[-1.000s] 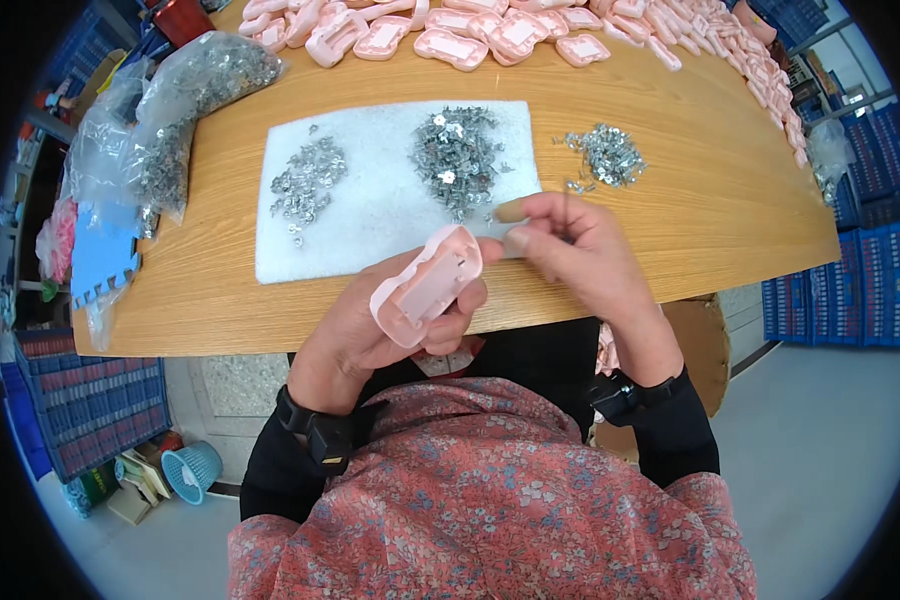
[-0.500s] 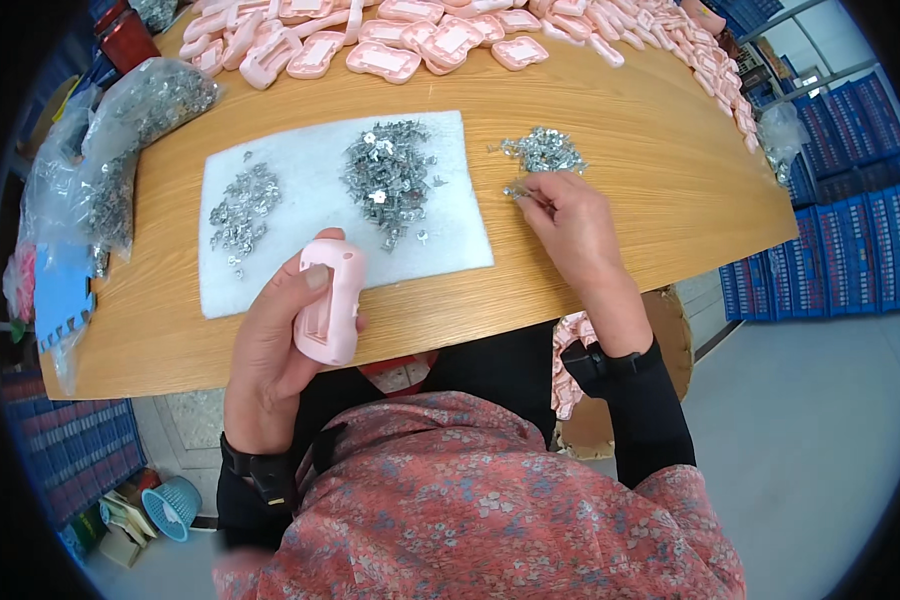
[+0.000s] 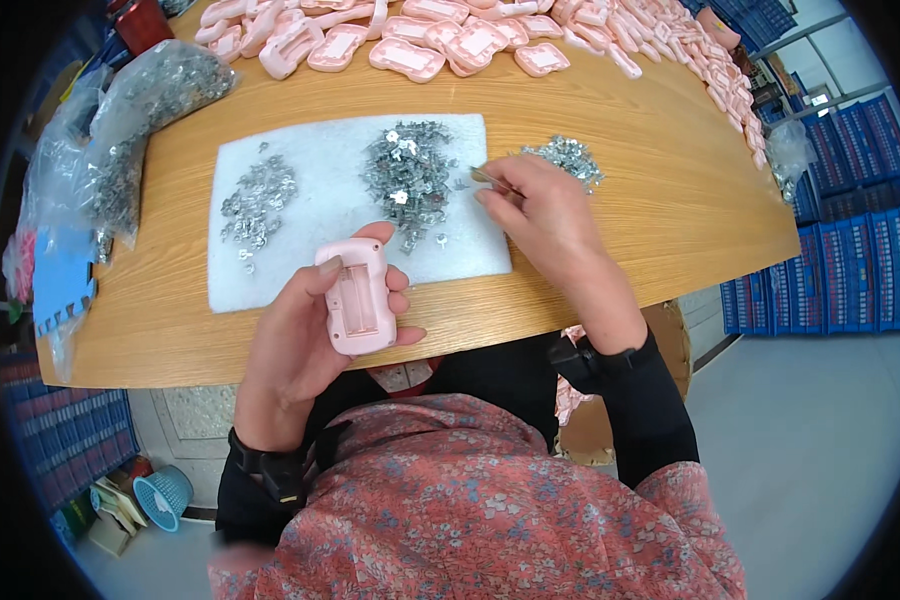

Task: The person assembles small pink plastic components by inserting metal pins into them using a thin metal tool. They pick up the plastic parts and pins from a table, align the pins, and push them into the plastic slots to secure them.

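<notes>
My left hand (image 3: pixel 295 335) is wrapped round a pink plastic casing (image 3: pixel 362 300), above the table's near edge. Its long open battery compartment faces up, and the thumb presses on its upper left corner. Over the right edge of the white foam sheet (image 3: pixel 320 160), my right hand (image 3: pixel 555 215) pinches a small thin metal piece (image 3: pixel 482 176), whose exact kind is too small to make out. Just left of those fingertips lies a dense heap of small metal contact pieces (image 3: pixel 408 180). A looser heap of metal pieces (image 3: pixel 260 200) covers the sheet's left side.
Another pile of metal pieces (image 3: pixel 570 160) sits on bare wood beyond my right hand. Many pink casings (image 3: pixel 407 58) line the table's far side. Clear bags of metal parts (image 3: pixel 160 100) stand at the left, by a blue foam mat (image 3: pixel 65 280). Blue stacked boxes (image 3: pixel 830 270) stand at right.
My right hand has moved left from the right-hand pile to the foam sheet's edge, with a small metal piece in its fingers. The casing has turned so its compartment faces up more fully.
</notes>
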Demonstrator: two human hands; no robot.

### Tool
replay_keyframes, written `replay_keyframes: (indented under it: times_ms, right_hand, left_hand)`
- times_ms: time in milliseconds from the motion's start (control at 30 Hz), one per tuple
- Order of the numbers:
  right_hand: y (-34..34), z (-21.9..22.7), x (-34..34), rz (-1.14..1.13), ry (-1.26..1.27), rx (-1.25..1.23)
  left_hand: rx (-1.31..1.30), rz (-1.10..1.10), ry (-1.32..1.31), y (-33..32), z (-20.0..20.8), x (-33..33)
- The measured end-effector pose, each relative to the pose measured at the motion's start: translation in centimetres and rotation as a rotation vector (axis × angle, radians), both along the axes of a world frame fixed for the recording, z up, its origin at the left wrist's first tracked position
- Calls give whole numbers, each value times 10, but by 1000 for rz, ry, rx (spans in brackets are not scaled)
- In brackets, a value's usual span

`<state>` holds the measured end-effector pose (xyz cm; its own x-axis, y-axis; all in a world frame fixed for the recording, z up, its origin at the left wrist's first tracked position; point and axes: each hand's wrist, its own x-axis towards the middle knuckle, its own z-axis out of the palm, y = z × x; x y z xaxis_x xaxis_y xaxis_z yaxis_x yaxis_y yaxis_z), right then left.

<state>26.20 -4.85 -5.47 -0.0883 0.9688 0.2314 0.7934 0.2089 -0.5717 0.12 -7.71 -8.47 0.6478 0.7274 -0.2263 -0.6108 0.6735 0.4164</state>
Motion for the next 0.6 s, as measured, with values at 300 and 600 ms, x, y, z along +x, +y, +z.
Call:
replay_keyframes:
  times_ms: [300,600]
  right_hand:
    - [1,0,-18,-36,72,-60]
    - [-29,1,-57,60,252,14]
  left_hand:
    - [-61,-33,-60,5,5,1]
    - [133,162,338,7,18,23]
